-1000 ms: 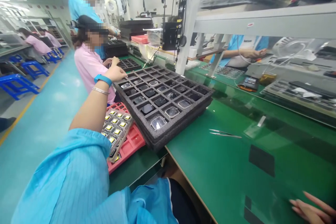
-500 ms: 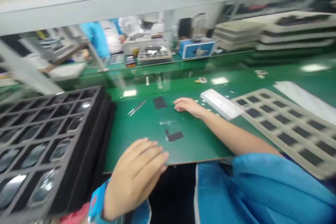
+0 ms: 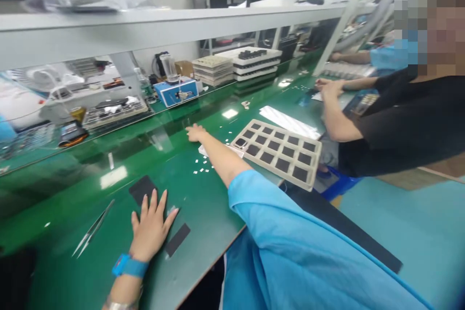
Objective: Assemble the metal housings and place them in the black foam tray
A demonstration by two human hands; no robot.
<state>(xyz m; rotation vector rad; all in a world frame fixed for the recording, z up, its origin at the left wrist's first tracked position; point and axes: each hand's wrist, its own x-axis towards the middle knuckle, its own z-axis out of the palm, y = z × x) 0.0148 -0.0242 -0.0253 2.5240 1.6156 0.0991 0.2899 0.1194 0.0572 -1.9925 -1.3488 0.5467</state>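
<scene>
Left hand (image 3: 148, 232) spread at edge of flat, dark, rectangular sheet (image 3: 140, 188).

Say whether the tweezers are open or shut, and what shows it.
Open: the tweezers lie on the green table beside the left hand, their two tips apart.

A dark, squarish sheet (image 3: 141, 187) lies flat on the green worktop (image 3: 205, 213); a narrow dark strip (image 3: 178, 240) lies aslant nearer its edge. Small white pieces (image 3: 202, 170) lie scattered beside a partly hidden white box (image 3: 236, 150).
</scene>
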